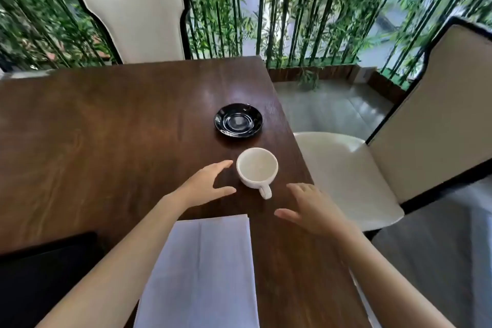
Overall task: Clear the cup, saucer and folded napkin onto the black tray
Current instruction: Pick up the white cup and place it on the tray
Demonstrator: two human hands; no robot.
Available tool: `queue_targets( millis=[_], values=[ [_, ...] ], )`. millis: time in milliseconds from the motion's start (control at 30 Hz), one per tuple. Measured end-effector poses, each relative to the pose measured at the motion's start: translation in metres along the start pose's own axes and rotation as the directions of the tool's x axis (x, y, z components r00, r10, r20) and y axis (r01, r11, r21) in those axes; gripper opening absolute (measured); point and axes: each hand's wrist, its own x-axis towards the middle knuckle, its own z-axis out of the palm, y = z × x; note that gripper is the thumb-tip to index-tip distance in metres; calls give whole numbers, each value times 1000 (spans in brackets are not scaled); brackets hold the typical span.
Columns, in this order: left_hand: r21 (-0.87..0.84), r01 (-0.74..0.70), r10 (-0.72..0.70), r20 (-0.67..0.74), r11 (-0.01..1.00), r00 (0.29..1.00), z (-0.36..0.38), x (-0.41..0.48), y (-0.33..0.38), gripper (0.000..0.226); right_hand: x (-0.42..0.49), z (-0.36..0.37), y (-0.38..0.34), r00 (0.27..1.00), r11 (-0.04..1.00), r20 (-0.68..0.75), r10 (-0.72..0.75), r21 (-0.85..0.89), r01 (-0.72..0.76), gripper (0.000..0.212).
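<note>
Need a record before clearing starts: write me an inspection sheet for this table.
Surface: dark glossy wooden table.
Job's things: white cup upright on the table, looks empty, handle toward the person; black saucer beyond it, apart, nothing on it; folded napkin at the near edge; black tray at near left, partly out of frame.
Clutter: nothing seen.
Hands: left hand open, left of the cup, not touching; right hand open, near the handle, not touching.
Cables: nothing seen.
Surroundings: far chair, right chair, bamboo behind.
</note>
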Motion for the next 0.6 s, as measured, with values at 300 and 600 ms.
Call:
queue_targets(
  millis=[300, 600],
  values=[
    [-220, 75, -63, 62, 973, 996, 31, 53, -9, 104, 43, 51, 6, 992, 989, -105, 64, 140, -49, 91],
    [-443, 83, -30, 127, 893, 991, 45, 76, -6, 115, 73, 65, 12, 975, 872, -212, 60, 487, 52, 80]
  ],
)
